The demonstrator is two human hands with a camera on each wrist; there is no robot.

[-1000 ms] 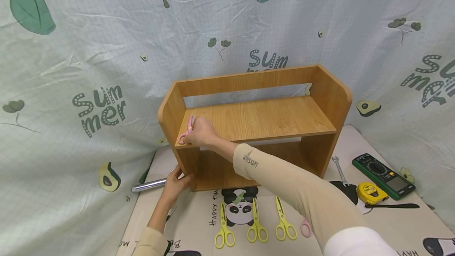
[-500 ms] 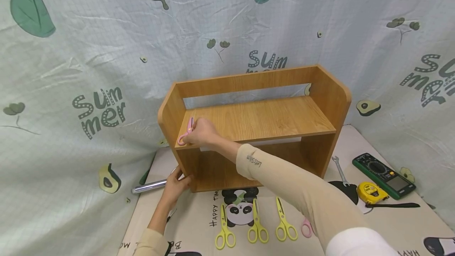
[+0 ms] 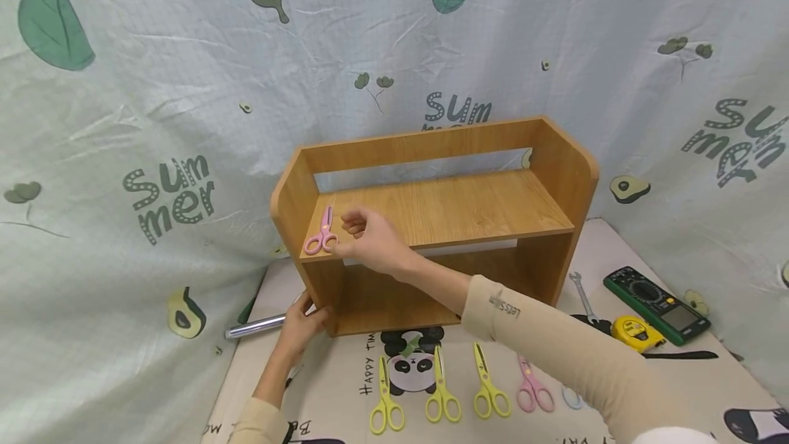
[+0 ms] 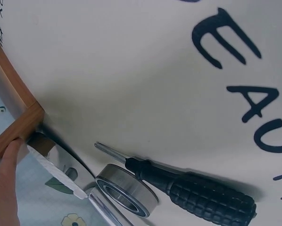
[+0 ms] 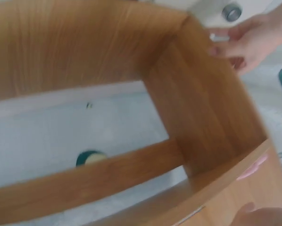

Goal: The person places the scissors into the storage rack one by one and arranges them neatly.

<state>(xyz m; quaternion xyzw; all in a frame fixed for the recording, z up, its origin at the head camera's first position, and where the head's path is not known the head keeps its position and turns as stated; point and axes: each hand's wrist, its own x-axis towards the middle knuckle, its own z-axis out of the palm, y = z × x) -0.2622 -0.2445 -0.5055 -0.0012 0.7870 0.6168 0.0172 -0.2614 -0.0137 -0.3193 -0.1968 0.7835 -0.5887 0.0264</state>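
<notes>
A two-tier wooden desk shelf (image 3: 444, 207) stands on the table. A pair of pink scissors (image 3: 324, 227) lies on its upper board at the left end, blades pointing to the back. My right hand (image 3: 377, 242) is just right of these scissors, fingers loosely curled and nothing held, thumb beside the near handle loop. My left hand (image 3: 301, 327) grips the lower front edge of the left side panel, thumb toward the inside and fingers around the outside. In the right wrist view the left hand (image 5: 249, 44) is on that panel too.
In front of the shelf lie yellow scissors (image 3: 385, 399), more pink scissors (image 3: 528, 382) and a light-blue handle (image 3: 572, 399). At the right are a multimeter (image 3: 656, 303), tape measure (image 3: 637, 333) and wrench (image 3: 581, 293). A screwdriver (image 4: 211, 197) and bearing (image 4: 124, 188) lie near my left hand.
My right hand has let go of the pink scissors and moved a little right, leaving them on the upper board. The left hand keeps its place on the side panel.
</notes>
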